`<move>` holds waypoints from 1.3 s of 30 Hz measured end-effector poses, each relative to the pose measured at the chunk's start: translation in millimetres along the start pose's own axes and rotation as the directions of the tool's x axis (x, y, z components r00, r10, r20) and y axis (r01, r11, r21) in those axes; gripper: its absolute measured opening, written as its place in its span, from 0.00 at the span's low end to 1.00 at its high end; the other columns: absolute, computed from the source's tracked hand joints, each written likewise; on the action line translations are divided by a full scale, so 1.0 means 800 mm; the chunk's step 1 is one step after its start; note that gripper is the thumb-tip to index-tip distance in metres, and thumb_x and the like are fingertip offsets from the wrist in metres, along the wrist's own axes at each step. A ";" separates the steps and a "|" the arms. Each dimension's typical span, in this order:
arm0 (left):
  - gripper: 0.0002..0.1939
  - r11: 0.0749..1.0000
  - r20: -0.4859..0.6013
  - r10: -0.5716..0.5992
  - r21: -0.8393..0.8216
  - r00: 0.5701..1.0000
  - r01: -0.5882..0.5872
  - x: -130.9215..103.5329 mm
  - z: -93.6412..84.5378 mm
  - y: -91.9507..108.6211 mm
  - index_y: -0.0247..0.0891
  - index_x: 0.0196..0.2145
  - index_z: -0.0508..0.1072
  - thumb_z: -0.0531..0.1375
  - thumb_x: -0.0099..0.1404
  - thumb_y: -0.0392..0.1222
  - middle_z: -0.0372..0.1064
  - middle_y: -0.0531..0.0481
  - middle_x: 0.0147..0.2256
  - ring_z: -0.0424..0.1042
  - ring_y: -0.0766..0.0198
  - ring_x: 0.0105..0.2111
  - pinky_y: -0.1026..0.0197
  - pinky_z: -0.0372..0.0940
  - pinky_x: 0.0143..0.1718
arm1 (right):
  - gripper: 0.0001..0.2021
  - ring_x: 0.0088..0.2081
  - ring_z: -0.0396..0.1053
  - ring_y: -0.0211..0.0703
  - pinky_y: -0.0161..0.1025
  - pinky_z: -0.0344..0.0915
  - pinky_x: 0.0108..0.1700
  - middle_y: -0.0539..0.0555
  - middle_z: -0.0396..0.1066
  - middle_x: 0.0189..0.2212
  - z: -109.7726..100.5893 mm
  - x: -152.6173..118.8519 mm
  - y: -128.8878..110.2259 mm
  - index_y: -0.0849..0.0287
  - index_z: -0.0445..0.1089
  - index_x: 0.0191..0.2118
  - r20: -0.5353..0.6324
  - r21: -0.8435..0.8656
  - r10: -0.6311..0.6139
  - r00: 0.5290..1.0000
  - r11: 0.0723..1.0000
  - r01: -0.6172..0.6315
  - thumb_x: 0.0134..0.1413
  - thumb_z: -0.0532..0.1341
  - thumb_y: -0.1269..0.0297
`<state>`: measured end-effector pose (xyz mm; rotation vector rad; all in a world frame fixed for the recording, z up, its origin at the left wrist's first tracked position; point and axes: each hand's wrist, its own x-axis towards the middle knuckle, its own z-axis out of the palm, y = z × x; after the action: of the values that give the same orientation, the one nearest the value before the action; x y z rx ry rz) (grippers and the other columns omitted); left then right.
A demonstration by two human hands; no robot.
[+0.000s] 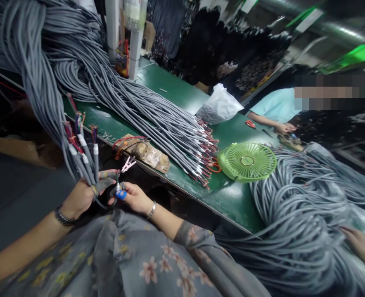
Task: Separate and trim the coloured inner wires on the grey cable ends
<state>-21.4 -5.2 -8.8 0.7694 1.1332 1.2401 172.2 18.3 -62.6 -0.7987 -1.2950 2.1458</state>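
My left hand [79, 199] is closed round several grey cables [89, 165], whose white-banded ends with coloured wires stick up above the fist. Grey coverings wrap some of its fingers. Close beside it, my right hand [136, 199] pinches one cable end [117, 187] near its white band; a blue cover sits on the thumb. Thin coloured wires rise from that end between both hands. Just above them, a pale pink clip-like piece [128, 165] juts out at the bench edge, near a taped wooden block [151, 157] with orange and red wires.
A long bundle of grey cables [145, 111] lies across the green bench [232, 202]. Beyond its wire ends stand a green fan [247, 161] and a white plastic bag [220, 105]. More cable coils [294, 206] heap at right, near another person's hand [360, 243]. A co-worker [275, 107] works across the bench.
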 end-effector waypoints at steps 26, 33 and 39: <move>0.22 0.835 0.040 0.051 0.547 0.998 -0.065 -0.005 0.017 0.016 0.46 0.12 0.76 0.79 0.43 0.59 0.78 0.48 0.18 0.76 0.50 0.25 0.54 0.73 0.31 | 0.35 0.27 0.75 0.39 0.39 0.76 0.38 0.42 0.74 0.25 0.015 0.021 -0.023 0.51 0.66 0.32 -0.241 0.022 -0.072 0.968 0.997 0.079 0.37 0.85 0.36; 0.20 0.838 0.157 -0.073 0.545 0.985 -0.025 0.000 -0.001 0.019 0.44 0.17 0.81 0.80 0.45 0.59 0.83 0.45 0.23 0.79 0.50 0.26 0.55 0.75 0.32 | 0.32 0.29 0.78 0.42 0.36 0.72 0.35 0.42 0.72 0.23 0.017 0.010 -0.030 0.51 0.67 0.34 -0.214 0.013 -0.017 0.977 1.000 0.020 0.45 0.83 0.36; 0.15 0.823 0.208 -0.167 0.567 0.964 0.020 -0.002 -0.012 0.018 0.42 0.18 0.85 0.76 0.49 0.55 0.81 0.47 0.20 0.73 0.57 0.23 0.59 0.69 0.28 | 0.32 0.24 0.74 0.37 0.37 0.73 0.35 0.41 0.73 0.22 0.026 0.008 -0.044 0.52 0.67 0.33 -0.197 -0.027 -0.049 0.979 0.999 0.045 0.45 0.83 0.36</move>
<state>-35.0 -5.2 2.1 1.2580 1.3223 0.6881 157.0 24.7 -24.6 -0.9551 -1.2247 1.9626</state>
